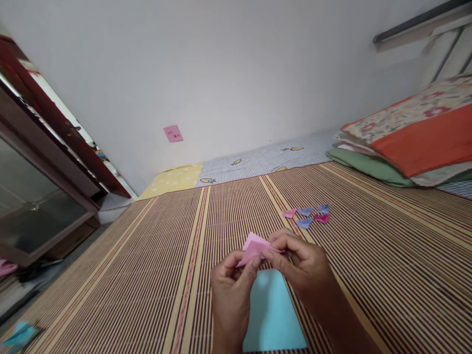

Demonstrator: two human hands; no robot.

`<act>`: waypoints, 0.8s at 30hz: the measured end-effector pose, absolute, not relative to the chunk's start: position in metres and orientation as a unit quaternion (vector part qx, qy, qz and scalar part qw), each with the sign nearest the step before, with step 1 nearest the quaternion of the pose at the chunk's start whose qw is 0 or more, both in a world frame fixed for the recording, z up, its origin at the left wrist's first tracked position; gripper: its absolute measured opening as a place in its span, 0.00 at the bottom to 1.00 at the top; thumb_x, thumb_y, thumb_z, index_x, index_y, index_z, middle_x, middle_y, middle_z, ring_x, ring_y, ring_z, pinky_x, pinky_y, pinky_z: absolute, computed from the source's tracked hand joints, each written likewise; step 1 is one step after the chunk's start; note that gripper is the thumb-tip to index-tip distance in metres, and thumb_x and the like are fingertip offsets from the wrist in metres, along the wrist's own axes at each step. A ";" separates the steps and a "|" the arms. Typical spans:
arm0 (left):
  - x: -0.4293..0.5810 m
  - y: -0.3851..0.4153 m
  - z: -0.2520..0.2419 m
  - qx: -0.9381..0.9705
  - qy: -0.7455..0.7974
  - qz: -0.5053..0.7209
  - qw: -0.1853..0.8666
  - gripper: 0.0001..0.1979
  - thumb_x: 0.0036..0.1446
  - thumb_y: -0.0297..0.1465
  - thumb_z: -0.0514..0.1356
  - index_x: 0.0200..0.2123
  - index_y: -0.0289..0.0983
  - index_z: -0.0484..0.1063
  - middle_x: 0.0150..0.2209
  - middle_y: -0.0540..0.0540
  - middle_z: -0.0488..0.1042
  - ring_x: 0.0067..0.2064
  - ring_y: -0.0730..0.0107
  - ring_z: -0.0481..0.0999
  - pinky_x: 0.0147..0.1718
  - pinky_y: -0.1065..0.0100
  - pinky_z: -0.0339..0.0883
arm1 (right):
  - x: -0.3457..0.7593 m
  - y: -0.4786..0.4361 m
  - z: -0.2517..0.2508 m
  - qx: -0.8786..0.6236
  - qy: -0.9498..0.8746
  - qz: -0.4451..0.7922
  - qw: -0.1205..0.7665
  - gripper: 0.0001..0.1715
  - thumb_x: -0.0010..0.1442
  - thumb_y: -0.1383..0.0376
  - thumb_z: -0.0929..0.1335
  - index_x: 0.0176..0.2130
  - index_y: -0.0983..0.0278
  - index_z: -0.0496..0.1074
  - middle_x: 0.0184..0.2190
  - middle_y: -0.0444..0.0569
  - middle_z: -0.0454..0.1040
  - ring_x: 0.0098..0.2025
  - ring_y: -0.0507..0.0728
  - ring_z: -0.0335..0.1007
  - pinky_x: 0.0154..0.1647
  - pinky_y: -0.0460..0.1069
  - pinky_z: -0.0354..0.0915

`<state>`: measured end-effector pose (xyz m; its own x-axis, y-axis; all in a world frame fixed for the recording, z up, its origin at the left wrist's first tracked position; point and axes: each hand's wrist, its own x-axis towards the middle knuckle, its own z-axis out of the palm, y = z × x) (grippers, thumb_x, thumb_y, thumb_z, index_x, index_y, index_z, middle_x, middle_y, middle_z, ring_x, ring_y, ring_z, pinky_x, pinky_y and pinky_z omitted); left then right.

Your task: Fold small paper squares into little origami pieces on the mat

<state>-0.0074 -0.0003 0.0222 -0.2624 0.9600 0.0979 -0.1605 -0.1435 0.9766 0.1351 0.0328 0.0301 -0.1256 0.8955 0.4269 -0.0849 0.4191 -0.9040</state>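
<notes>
Both hands pinch a small folded pink paper [253, 248] above a striped bamboo mat [147, 255]. My left hand [230, 287] grips its lower left corner with thumb and fingers closed. My right hand [300, 260] is closed on its right side. Under the hands lies a light blue sheet of paper [273, 309]. Beyond them, several small folded paper pieces [308, 215] in pink, purple and magenta lie together on the mat.
Stacked pillows and folded bedding [409, 142] sit at the right. A pink note [173, 133] is stuck on the white wall. A dark wooden cabinet with a glass door [40, 191] stands left. A blue paper scrap [20, 334] lies at the lower left.
</notes>
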 end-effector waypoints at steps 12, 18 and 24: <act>-0.005 0.004 0.017 0.387 0.500 0.639 0.438 0.14 0.50 0.40 0.73 0.30 0.34 0.82 0.26 0.48 0.76 0.28 0.72 0.71 0.28 0.73 0.67 | 0.141 0.037 0.029 -0.351 -0.664 0.385 0.536 0.10 0.63 0.65 0.70 0.29 0.61 0.72 0.37 0.47 0.75 0.43 0.58 0.72 0.44 0.53 0.65; -0.004 0.002 0.020 0.398 0.507 0.613 0.457 0.15 0.51 0.42 0.73 0.29 0.33 0.82 0.26 0.46 0.77 0.27 0.70 0.72 0.26 0.71 0.66 | 0.148 0.041 0.027 -0.365 -0.683 0.332 0.539 0.07 0.62 0.65 0.71 0.31 0.61 0.73 0.42 0.49 0.75 0.48 0.60 0.73 0.51 0.55 0.64; -0.002 0.004 0.024 0.410 0.514 0.596 0.462 0.14 0.46 0.39 0.75 0.27 0.34 0.83 0.25 0.47 0.77 0.28 0.71 0.70 0.27 0.72 0.64 | 0.148 0.043 0.028 -0.370 -0.685 0.325 0.537 0.07 0.62 0.66 0.70 0.31 0.61 0.71 0.40 0.48 0.76 0.46 0.60 0.74 0.47 0.54 0.65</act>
<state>-0.0018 0.0041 0.0240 -0.2374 0.9713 0.0129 -0.1295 -0.0448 0.9906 0.1479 0.0426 0.0277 -0.1504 0.8559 0.4948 0.1572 0.5149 -0.8427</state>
